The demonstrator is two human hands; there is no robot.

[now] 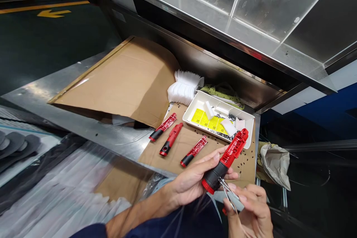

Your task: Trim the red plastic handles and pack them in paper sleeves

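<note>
My left hand (192,180) is closed around a red and black plastic tool housing (232,148), tilted with its hollow red end up and its black end down. Thin metal tweezers (230,195) are pinched in my right hand (251,208), their tips against the black part of the housing. Whether the tips grip anything is too small to tell. On the cardboard beyond my hands lie three similar red and black housing pieces, including a middle one (171,139) with its outer side up and a nearer one (194,151) showing its inside.
Behind the housing stands a white tray (191,121) with white foam blocks, yellow labels and small black bits. A stack of white foam sheets (182,88) and a large cardboard box (119,81) sit left of it. Black bits dot the cardboard mat (156,154). Metal shelving overhangs the back.
</note>
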